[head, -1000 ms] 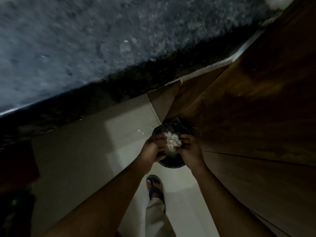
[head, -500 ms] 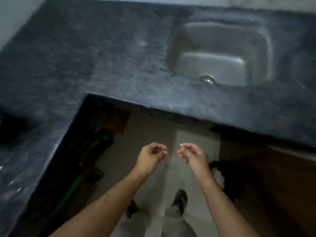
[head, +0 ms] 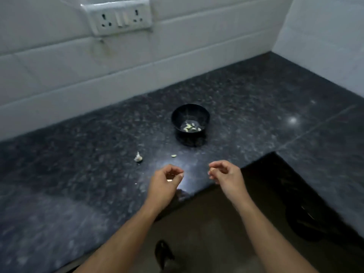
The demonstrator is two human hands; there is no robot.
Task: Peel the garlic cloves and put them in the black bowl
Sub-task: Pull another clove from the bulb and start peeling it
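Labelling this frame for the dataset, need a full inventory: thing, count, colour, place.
black bowl: 1, black, on the countertop near the wall
peeled garlic cloves: several, pale yellow, inside the bowl
garlic piece: 1, whitish, on the countertop left of the bowl
small garlic bit: 1, pale, on the countertop in front of the bowl
countertop: 1, dark speckled stone
socket panel: 1, white, on the tiled wall
left hand: 1, fingers curled, over the counter edge
right hand: 1, fingers curled; contents unclear
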